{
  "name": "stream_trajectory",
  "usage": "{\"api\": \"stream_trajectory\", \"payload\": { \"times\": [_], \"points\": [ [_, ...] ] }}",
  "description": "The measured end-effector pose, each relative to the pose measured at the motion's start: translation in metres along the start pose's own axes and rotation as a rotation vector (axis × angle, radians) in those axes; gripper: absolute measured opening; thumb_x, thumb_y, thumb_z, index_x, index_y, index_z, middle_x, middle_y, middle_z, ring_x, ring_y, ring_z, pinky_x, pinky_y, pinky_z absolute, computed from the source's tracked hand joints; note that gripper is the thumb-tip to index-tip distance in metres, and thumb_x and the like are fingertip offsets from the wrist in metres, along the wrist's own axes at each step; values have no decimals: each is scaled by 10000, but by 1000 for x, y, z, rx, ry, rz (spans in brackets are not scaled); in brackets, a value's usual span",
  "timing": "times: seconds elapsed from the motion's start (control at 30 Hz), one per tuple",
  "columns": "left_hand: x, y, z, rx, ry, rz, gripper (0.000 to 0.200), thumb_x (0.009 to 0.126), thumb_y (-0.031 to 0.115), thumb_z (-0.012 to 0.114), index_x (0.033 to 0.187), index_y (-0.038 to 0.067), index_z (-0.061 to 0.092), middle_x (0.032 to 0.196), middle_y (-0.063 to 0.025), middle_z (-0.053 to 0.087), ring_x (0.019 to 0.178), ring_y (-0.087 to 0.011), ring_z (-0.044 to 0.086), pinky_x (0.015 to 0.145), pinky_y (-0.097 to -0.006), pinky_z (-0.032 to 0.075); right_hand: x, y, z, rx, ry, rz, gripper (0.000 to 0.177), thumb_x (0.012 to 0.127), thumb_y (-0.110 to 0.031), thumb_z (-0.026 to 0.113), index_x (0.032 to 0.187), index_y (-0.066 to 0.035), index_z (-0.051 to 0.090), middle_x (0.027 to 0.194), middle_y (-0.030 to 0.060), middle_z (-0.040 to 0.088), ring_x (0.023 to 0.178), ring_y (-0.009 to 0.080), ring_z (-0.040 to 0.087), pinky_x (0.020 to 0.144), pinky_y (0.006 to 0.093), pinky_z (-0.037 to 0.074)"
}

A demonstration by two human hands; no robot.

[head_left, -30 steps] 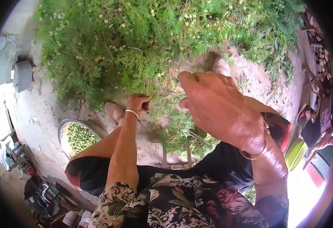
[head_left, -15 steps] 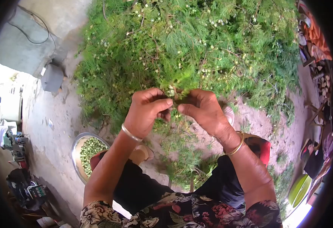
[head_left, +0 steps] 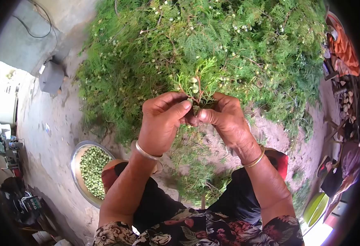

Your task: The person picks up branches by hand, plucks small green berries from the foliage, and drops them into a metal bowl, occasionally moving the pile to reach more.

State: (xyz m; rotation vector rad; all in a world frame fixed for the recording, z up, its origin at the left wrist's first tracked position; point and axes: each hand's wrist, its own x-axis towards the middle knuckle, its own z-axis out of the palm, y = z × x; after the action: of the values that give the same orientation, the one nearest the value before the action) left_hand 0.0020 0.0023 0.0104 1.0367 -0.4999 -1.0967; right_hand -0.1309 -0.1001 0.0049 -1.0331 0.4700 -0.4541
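A small evergreen sprig (head_left: 201, 80) with flat scaly leaves, a reddish stem and pale green cones stands up between my two hands. My left hand (head_left: 162, 117) is closed in a pinch at its base, thumb tip beside a cone. My right hand (head_left: 230, 123) is closed on the sprig's lower end, its thumb close to the left one. The fingertips behind the sprig are partly hidden. Beyond my hands lies a large heap of evergreen branches (head_left: 204, 37) dotted with similar cones.
A metal basin (head_left: 76, 167) holding many green cones (head_left: 93, 170) sits on the floor by my left knee. Loose greenery (head_left: 200, 176) lies between my legs. At left stands a grey box-like object (head_left: 51, 77); at right are an orange cloth (head_left: 345, 51) and a green basin (head_left: 315, 210).
The sprig, blurred before, now shows sharply and stands more upright. My right thumb has turned and come closer to the left. The whole view has shifted slightly.
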Motion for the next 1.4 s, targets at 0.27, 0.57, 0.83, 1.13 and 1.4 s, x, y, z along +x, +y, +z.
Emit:
{"api": "stream_trajectory", "payload": {
  "times": [0.27,0.57,0.83,1.13,1.4],
  "points": [
    [-3,-4,-8,-130,27,24,168,871,0,544,1005,-102,557,815,-155,627,666,-203,614,611,-349,521,4,10,-2,-26,47,-24,128,804,-24,640,870,57,567,800,138,655,722,173,637,705,310,526],
    [-4,-7,-1,21,71,57,179,829,-48,575,998,-104,573,798,-124,617,643,-177,599,596,-318,518,4,7,10,-78,88,-49,77,766,-8,643,771,50,593,703,88,649,644,132,618,629,252,504],
    [-2,5,-14,-5,248,-84,212,888,157,518,891,-40,597,751,-137,606,581,-190,558,562,-348,490,7,7,-7,-146,178,-84,65,791,-18,630,755,36,622,688,66,639,615,93,564,595,230,446],
    [-2,13,-18,-261,87,-146,243,918,225,534,865,-9,573,786,-133,609,618,-178,556,555,-333,470,-3,1,-10,-232,48,-7,62,792,-14,644,781,45,626,688,72,636,637,103,578,609,254,460],
    [3,20,-28,26,225,-35,152,871,141,614,878,-5,571,735,-81,577,548,-100,495,478,-261,429,-8,0,-9,-261,-28,62,62,785,-5,655,776,47,623,706,85,645,635,121,601,601,257,486]
  ]
}}
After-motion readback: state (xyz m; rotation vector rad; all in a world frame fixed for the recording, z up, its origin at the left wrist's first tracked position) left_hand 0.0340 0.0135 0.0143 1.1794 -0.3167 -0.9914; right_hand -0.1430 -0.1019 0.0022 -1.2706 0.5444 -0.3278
